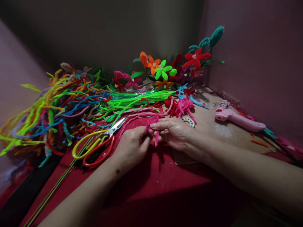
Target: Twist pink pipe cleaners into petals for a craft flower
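A bright pink pipe cleaner point(153, 120), bent into a loop with a short tail hanging down, is pinched between my two hands. My left hand point(133, 142) closes on its left side, fingers curled and partly hidden. From the right, my right hand point(175, 132) grips the loop between thumb and fingers. Just left of my left hand lie scissors point(101, 145) with one yellow and one red handle, blades spread a little. Behind my hands, pink pipe cleaner pieces point(184, 105) lie bunched beside red ones point(172, 108).
A tangled heap of coloured pipe cleaners point(59, 107) fills the left. Green pipe cleaners point(142, 97) lie behind my hands, below finished pipe-cleaner flowers point(162, 70). On the board point(210, 135) at right rest a pink glue gun point(239, 118) and a white ring point(188, 121). Red cloth point(161, 179) covers the table.
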`<control>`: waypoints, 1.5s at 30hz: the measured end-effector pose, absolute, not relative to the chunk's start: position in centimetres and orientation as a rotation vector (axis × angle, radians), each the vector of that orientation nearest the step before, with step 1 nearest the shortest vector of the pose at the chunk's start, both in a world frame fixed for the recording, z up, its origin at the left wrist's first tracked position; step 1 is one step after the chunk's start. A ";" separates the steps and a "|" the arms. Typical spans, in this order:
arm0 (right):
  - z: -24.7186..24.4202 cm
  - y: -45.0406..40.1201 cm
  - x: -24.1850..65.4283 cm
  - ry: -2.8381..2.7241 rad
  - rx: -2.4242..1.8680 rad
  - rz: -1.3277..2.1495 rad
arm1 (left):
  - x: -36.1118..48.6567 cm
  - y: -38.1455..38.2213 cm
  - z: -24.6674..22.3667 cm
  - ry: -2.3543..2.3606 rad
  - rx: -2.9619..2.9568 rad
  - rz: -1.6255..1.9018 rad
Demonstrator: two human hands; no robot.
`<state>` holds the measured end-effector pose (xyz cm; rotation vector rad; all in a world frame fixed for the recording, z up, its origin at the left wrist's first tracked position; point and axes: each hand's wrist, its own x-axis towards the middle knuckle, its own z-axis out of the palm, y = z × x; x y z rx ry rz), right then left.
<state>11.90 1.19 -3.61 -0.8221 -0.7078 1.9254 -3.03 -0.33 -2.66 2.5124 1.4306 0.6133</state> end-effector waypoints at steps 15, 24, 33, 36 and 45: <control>-3.4 1.5 12.1 -0.662 -0.852 1.911 | -3.2 -0.2 -2.9 1.434 2.471 0.674; -3.7 1.3 12.0 -0.864 -0.844 1.789 | -3.3 -0.1 -2.1 0.921 1.320 0.728; -3.6 1.0 12.1 -0.956 -0.920 1.643 | -3.2 -0.1 -1.9 1.190 1.329 0.880; -3.6 1.0 12.2 -1.020 -0.932 1.565 | -3.2 -0.2 -1.8 1.213 1.389 0.857; -3.5 1.0 12.3 -1.119 -0.894 1.542 | -3.9 0.4 -1.9 1.053 1.138 0.759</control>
